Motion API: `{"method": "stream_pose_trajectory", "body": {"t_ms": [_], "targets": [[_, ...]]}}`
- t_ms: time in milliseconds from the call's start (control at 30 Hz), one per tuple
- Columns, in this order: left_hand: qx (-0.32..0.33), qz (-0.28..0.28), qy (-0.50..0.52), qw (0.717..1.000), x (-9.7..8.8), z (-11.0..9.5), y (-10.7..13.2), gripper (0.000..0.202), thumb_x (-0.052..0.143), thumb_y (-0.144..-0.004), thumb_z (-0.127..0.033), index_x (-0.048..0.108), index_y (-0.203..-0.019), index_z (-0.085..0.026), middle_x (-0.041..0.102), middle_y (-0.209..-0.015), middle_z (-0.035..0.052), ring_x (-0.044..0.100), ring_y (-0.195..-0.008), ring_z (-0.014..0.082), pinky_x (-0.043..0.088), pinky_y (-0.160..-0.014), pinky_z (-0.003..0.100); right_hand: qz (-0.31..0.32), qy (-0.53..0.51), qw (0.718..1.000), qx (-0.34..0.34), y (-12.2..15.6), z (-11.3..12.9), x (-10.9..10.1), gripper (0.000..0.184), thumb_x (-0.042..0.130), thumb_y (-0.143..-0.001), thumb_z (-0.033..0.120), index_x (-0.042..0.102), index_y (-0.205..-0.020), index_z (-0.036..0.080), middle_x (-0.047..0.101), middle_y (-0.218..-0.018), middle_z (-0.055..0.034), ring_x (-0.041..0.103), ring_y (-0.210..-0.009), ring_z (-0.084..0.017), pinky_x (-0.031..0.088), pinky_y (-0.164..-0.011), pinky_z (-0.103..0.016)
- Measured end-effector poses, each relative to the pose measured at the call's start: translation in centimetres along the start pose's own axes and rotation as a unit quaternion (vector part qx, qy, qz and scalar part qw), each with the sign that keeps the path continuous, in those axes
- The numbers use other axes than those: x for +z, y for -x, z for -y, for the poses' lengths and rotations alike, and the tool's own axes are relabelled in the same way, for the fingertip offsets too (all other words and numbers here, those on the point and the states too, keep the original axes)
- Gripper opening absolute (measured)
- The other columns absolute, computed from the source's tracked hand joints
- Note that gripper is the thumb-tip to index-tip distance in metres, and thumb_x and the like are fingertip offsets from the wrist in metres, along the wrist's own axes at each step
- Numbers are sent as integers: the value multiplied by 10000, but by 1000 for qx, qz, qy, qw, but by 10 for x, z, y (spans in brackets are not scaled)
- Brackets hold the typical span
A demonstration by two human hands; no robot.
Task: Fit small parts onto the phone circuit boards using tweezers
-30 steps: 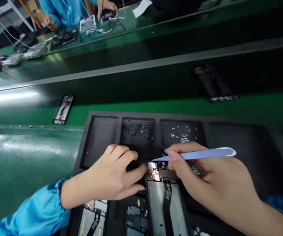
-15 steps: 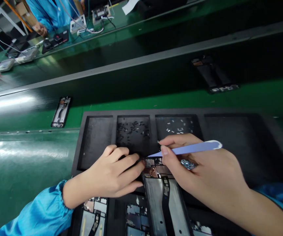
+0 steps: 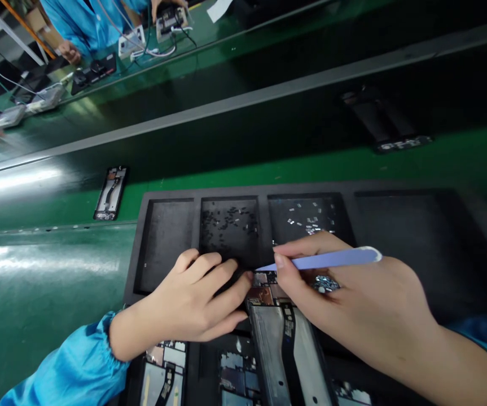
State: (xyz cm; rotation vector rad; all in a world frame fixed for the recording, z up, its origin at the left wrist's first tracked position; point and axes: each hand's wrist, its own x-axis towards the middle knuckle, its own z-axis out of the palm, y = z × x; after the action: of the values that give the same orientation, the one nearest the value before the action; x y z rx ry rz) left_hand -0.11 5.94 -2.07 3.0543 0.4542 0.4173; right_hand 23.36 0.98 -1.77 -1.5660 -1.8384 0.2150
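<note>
Below the two hands, an opened phone (image 3: 268,344) lies tilted, its small parts and copper patch at the top and a black ribbon cable (image 3: 288,338) running down it. My left hand (image 3: 201,299) rests at the phone's upper left edge, fingers bent and a fingertip against the corner. Pinched in my right hand (image 3: 353,299) are purple-blue tweezers (image 3: 332,259), their tip at the phone's top edge. Whether the tip grips anything is too small to tell. A glittering silvery thing (image 3: 325,283) shows by my right fingers.
A black compartment tray (image 3: 264,217) holds tiny dark bits and small silvery pieces. More opened phones (image 3: 165,372) lie at its lower part. Farther off are a phone (image 3: 111,193) at left and another (image 3: 387,121) at right. Across the bench a person in blue (image 3: 95,25) handles a device.
The tweezers' tip and my hands stay nearly in place at the phone's top edge. The far phones have shifted slightly right in view. The co-worker's hand now reaches a device.
</note>
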Motion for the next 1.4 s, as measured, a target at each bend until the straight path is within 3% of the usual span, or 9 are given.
{"method": "stream_pose_trajectory", "body": {"t_ms": [467,633,767,867,967,1200,1400], "targets": [[-29,15,-68,997,0,-6,-3,407,394,-1030,-420,652,-1254,-198,622,-1180,162,516,-1054,334,314,-858,470,23,-49,998,22,-3,-2,-7,289,546,-978,264,559,-690,233,580,-492,59,508,-350,-107,350,-382,-274],[-43,33,-27,998,-1,-3,-5,404,390,-1038,-431,652,-1252,-210,594,-1141,139,512,-1039,318,309,-839,445,62,-138,984,97,-8,-10,-10,278,611,-912,257,553,-640,249,551,-433,75,539,-353,-120,372,-378,-264],[-37,24,-40,998,-4,-5,-5,387,416,-1036,-413,659,-1244,-195,587,-1122,134,509,-1030,313,312,-855,449,30,-171,971,165,-18,-18,-14,278,643,-897,326,587,-634,258,512,-408,62,490,-319,-125,319,-342,-275],[-35,22,-34,999,-5,-6,-5,369,452,-1020,-398,665,-1197,-154,585,-1103,133,512,-1006,300,322,-852,445,40,-183,957,223,-27,-23,-15,261,643,-878,337,591,-637,252,510,-408,52,442,-297,-123,267,-323,-276],[-46,44,-18,998,-5,-5,-5,407,428,-1028,-405,639,-1292,-178,564,-1110,121,502,-1024,300,319,-849,439,67,-189,944,263,-32,-25,-14,242,630,-873,334,596,-652,241,551,-442,43,457,-328,-119,286,-354,-264],[-48,77,20,996,-6,-2,-6,423,416,-1044,-410,595,-1349,-177,522,-1097,108,474,-998,285,308,-830,423,92,-211,934,273,-32,-28,-15,234,610,-881,384,615,-703,232,565,-471,43,411,-331,-95,289,-388,-261],[-54,102,46,992,-5,-2,-5,425,420,-1039,-416,575,-1350,-171,519,-1088,117,480,-972,281,330,-811,424,119,-268,921,256,-31,-30,-12,250,562,-889,436,634,-778,223,585,-523,24,480,-395,-115,312,-395,-250]]}}
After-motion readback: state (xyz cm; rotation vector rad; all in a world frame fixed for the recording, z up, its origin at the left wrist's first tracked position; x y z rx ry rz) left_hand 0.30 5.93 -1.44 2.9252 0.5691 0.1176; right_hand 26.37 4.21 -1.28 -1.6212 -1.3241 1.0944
